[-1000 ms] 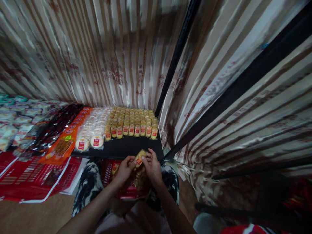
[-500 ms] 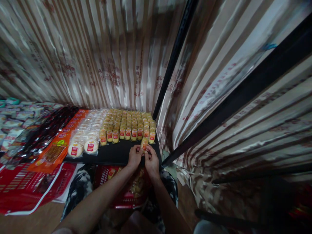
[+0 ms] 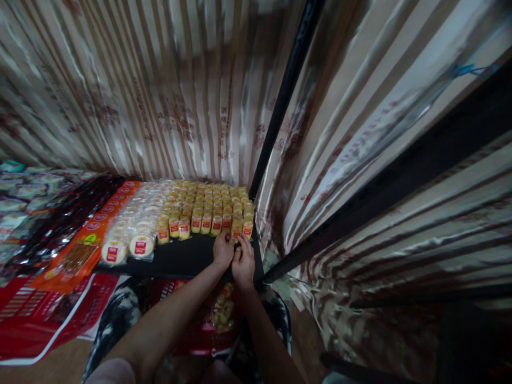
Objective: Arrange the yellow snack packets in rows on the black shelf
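Note:
A small yellow wrapped snack packet (image 3: 236, 233) with a red label stands at the front right of the rows, between my fingertips. My left hand (image 3: 223, 249) pinches its left side, fingers bent together. My right hand (image 3: 243, 260) has fingertips at its right and lower edge; part of the packet is hidden behind them. Rows of matching yellow packets (image 3: 200, 205) stand close together behind and to the left on the black shelf (image 3: 176, 260). One more packet (image 3: 248, 226) stands directly to the right.
Round white crackers (image 3: 141, 246) in clear wrap, an orange snack bag (image 3: 78, 258) and dark shiny packs (image 3: 52, 224) lie leftward. Below are a red basket (image 3: 196, 341) holding yellow packets and another red basket (image 3: 24, 314). A black post (image 3: 280, 112) and striped sheeting (image 3: 192, 80) enclose the shelf.
Both hands have moved forward with the yellow packet, from over the bare black strip to the front of the rows. The view has shifted slightly.

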{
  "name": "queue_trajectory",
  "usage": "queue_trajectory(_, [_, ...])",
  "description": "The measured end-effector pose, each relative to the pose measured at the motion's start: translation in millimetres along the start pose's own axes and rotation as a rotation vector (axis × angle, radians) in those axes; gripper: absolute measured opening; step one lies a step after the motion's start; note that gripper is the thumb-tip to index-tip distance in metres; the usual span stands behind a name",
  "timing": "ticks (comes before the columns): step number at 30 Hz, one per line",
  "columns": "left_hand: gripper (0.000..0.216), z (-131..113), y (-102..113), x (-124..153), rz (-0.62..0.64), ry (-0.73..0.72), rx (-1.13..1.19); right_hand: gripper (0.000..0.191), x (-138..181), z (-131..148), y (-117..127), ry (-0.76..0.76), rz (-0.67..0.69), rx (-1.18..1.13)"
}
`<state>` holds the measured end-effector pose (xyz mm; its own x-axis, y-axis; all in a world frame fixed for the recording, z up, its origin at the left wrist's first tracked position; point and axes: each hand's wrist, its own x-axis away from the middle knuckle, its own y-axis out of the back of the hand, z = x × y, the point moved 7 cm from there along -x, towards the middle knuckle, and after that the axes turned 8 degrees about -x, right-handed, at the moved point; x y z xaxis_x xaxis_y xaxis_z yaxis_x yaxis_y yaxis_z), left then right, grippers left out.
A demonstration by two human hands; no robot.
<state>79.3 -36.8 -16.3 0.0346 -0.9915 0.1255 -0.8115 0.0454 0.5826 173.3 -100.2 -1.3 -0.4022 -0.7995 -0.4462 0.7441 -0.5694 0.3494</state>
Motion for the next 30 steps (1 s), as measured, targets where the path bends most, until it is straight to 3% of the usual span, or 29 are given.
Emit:
queue_trajectory(9, [0.022,-0.6,-0.6,-3.8,-0.025,-0.036,-0.063,0.046,7.4,-2.5,-6.2,0.086,0.033,0.037])
queue_trajectory(21, [0.021,-8.2,6.9,12.0,-0.099,-0.167,-0.014,0.045,10.6,-4.2,-8.7,0.109,0.032,0.084])
queue_trajectory(30, [0.020,-2.9,1.9,6.3,-0.103,-0.237,0.028,0.047,8.8,-2.3,-11.1,0.091,0.043,0.147])
